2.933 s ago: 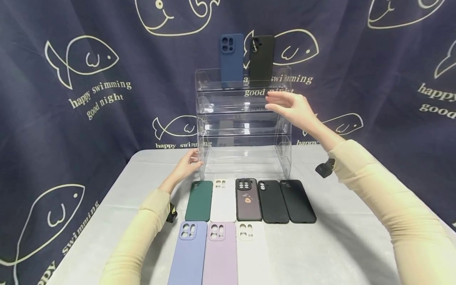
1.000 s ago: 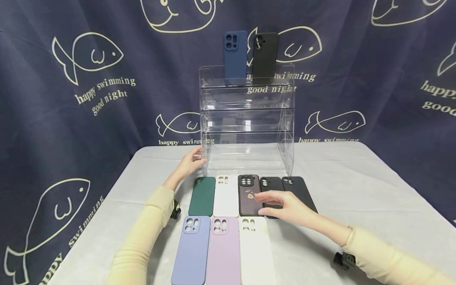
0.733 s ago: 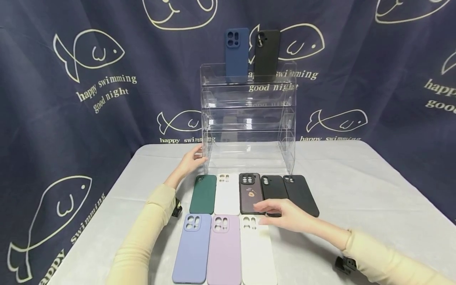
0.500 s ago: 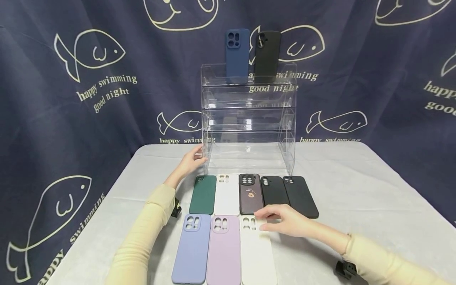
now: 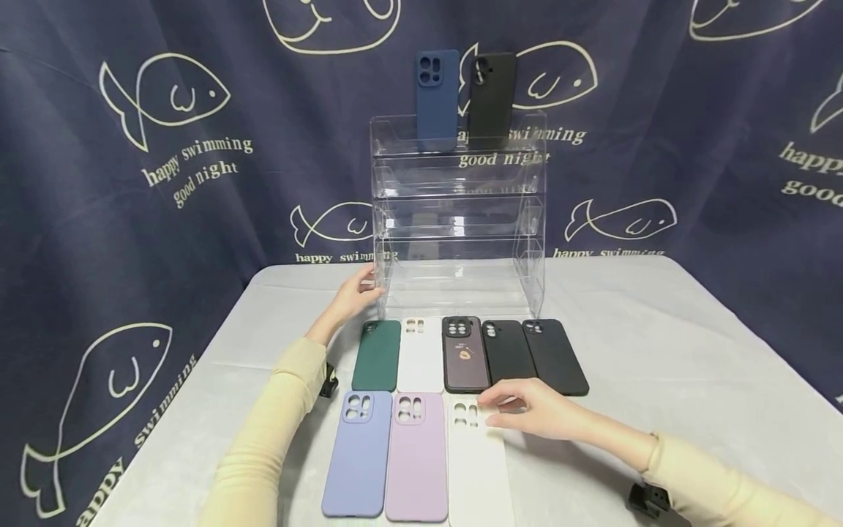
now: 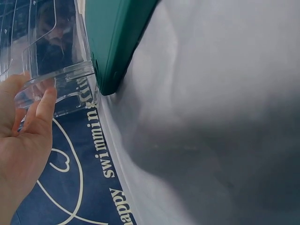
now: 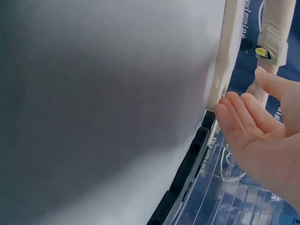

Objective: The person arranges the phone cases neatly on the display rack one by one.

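My left hand (image 5: 352, 296) grips the left side panel of a clear tiered display stand (image 5: 461, 282), thumb and fingers on either side of its edge in the left wrist view. Over the top right corner of a white phone case (image 5: 479, 468) is my right hand (image 5: 536, 410). Its fingertips are at the corner of that case, and the thumb is spread apart in the right wrist view. A purple phone case (image 5: 417, 468) and a light blue phone case (image 5: 356, 468) lie to the left of the white one.
Behind lie a green case (image 5: 377, 359), another white case (image 5: 420, 359), a printed dark case (image 5: 466, 366) and two black cases (image 5: 510, 359). A navy case (image 5: 437, 102) and a black case (image 5: 490, 102) stand on the top tier. A fish-print curtain (image 5: 165, 293) hangs behind.
My right hand has come down from beside the stand's upper tiers to the front white phone case, then settled at its top right corner. My left hand stays on the stand.
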`<state>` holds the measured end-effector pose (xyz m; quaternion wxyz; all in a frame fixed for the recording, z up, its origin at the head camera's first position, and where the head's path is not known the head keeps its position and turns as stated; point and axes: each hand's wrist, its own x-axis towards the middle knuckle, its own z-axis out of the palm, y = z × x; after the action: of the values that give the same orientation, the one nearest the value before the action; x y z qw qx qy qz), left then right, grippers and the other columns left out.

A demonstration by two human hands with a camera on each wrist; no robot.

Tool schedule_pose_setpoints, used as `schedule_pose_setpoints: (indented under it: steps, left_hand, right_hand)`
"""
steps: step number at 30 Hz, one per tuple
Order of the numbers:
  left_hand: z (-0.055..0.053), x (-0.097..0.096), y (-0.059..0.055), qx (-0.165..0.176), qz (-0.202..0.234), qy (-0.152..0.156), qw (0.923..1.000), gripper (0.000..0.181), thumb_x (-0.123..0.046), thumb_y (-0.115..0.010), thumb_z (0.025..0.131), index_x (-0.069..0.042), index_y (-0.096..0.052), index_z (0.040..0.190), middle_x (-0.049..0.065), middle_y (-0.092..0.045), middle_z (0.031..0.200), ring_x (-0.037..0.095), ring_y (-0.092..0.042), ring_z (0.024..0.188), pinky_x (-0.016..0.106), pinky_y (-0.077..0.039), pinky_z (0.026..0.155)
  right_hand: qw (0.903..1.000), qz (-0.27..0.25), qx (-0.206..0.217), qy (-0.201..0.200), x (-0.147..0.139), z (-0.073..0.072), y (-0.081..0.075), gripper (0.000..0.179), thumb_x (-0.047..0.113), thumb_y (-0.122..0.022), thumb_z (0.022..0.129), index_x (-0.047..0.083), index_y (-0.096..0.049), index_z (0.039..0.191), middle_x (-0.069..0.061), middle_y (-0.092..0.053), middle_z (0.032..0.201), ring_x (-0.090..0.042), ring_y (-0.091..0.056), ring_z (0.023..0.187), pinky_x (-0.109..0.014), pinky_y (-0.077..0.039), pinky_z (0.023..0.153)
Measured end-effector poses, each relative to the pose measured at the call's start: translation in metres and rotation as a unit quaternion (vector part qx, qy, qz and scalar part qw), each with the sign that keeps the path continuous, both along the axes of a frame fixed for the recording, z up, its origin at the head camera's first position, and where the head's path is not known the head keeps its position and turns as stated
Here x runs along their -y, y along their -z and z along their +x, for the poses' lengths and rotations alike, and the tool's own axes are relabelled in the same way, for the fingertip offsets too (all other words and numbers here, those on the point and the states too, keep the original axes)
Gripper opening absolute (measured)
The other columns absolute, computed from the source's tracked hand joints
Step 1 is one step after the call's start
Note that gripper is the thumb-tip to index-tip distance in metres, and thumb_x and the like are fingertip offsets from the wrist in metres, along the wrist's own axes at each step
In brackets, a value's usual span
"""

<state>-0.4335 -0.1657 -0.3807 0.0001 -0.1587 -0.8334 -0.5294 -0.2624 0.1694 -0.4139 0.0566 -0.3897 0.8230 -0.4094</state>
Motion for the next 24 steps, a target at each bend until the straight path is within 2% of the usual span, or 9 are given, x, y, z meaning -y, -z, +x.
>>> schedule_pose_setpoints:
  steps: [4,8,16,24]
  left_hand:
    - [-0.015,0.002,0.01,-0.004,-0.011,-0.009,0.9999,0.067,-0.005,-0.058,0.091,-0.001,-0.022,0.147,0.029,-0.043,0.136,0.042,-0.046,0.125,0.043,-0.043,0.106]
    - [-0.02,0.0,0.013,-0.011,-0.021,-0.012,0.9996,0.067,-0.007,-0.058,0.091,-0.002,-0.023,0.147,0.027,-0.043,0.137,0.04,-0.047,0.125,0.042,-0.043,0.105]
    - [-0.02,0.0,0.015,-0.018,-0.027,-0.01,0.9994,0.066,-0.008,-0.057,0.092,0.0,-0.022,0.147,0.028,-0.042,0.137,0.042,-0.046,0.125,0.042,-0.043,0.105]
    - [-0.016,0.003,0.019,-0.013,-0.031,-0.015,0.9993,0.066,-0.007,-0.057,0.092,0.0,-0.022,0.147,0.028,-0.042,0.137,0.042,-0.046,0.125,0.043,-0.045,0.104]
  right_hand:
    - [0.9994,-0.007,-0.025,0.022,-0.002,0.001,-0.001,0.032,0.021,-0.069,0.085,0.0,-0.064,0.11,-0.013,-0.068,0.105,-0.023,-0.065,0.093,-0.032,-0.058,0.079]
    - [0.9975,0.014,-0.034,0.06,-0.006,0.003,-0.002,0.039,0.025,-0.074,0.08,0.001,-0.065,0.109,-0.009,-0.066,0.1,-0.019,-0.063,0.087,-0.027,-0.058,0.075]
    - [0.9949,0.064,-0.004,0.078,-0.008,0.005,-0.001,0.056,0.033,-0.08,0.071,-0.004,-0.065,0.111,-0.001,-0.054,0.087,-0.006,-0.05,0.074,-0.018,-0.049,0.063]
    - [0.9937,0.08,-0.041,0.067,-0.007,0.007,0.004,0.059,0.035,-0.08,0.069,-0.008,-0.065,0.108,0.002,-0.048,0.078,-0.001,-0.046,0.066,-0.014,-0.045,0.056]
